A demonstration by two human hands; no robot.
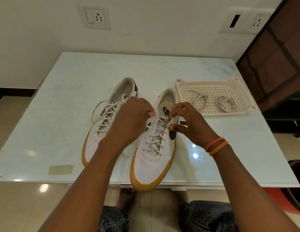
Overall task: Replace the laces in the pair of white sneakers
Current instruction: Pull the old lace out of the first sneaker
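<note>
Two white sneakers with tan soles stand side by side on the table, toes toward me. The left sneaker (102,126) is laced, with loose loops of lace lying to its left. The right sneaker (154,156) is laced up to the tongue. My left hand (134,119) pinches one end of its lace (154,139) at the top left eyelets. My right hand (187,124) pinches the other end at the top right. Part of the left sneaker is hidden behind my left forearm.
A cream perforated plastic tray (236,113) sits at the right on the white table (62,144), holding two coiled laces (199,102). A piece of tape (60,169) lies near the front edge. A wall with sockets stands behind; dark furniture is at right.
</note>
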